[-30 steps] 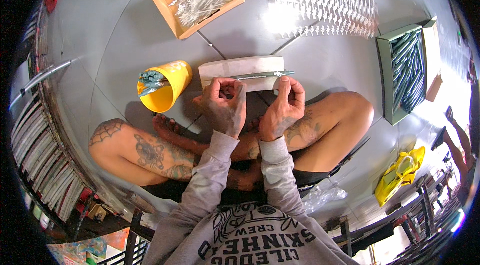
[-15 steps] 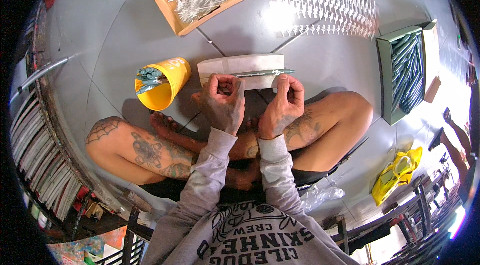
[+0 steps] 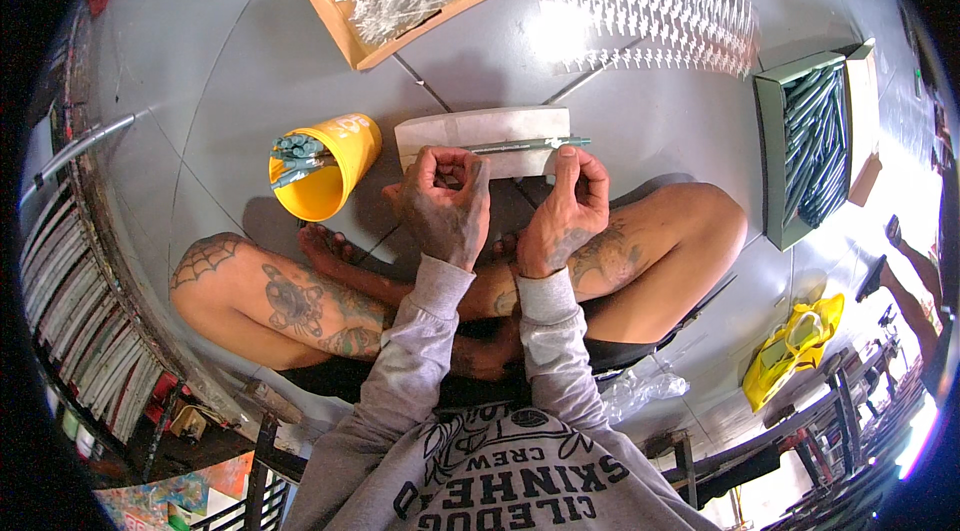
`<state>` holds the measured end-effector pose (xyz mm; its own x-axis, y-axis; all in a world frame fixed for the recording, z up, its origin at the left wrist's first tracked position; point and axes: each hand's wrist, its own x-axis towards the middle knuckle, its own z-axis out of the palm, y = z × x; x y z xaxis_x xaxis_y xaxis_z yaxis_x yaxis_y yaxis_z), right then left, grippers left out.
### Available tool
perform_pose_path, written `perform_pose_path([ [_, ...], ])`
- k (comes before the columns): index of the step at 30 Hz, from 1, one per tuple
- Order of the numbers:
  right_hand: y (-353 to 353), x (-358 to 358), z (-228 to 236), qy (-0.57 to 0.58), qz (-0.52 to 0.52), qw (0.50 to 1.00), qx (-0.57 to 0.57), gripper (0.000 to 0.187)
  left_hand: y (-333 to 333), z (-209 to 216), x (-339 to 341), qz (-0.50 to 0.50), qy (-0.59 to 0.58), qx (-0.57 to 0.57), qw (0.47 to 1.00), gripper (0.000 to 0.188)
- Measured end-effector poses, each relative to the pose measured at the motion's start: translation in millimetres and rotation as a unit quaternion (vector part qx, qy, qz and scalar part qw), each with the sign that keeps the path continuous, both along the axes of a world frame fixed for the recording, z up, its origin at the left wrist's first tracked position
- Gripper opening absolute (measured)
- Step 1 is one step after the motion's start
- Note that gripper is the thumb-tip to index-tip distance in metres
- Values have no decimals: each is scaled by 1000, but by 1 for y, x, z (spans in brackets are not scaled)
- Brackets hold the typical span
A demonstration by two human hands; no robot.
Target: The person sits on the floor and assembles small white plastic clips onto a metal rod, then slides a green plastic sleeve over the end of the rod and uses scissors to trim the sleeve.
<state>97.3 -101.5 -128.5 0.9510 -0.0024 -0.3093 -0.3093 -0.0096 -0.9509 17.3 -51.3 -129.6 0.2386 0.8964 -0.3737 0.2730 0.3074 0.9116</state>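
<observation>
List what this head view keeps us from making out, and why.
Head view:
Green pen: left end, apparently covered by the left hand.
Bundled pens: lower ends, hidden inside the yellow cup.
Heaped pens: lower layers, buried under upper ones.
Cardboard box: far flap, cut off by the upper edge.

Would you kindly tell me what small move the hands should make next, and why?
Perhaps turn the green pen slightly against the pale block: it appears to lie along the block, and the left hand is by its left end with the right hand by its right end, so both seem well placed to control it.
</observation>
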Motion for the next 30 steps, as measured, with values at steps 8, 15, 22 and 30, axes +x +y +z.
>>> perform_pose_path([
  [8,2,-1,0,8,-13,1000,5,11,2,0,0,0,17,23,1000,16],
  [15,0,-1,-2,-1,1,1000,-3,10,2,-1,-2,-10,60,23,998,18],
  [22,-1,-1,0,-8,-1,1000,0,11,3,1,1,-27,106,49,993,23],
  [30,1,-1,-7,-36,8,999,-23,15,12,7,4,-56,164,68,983,28],
])
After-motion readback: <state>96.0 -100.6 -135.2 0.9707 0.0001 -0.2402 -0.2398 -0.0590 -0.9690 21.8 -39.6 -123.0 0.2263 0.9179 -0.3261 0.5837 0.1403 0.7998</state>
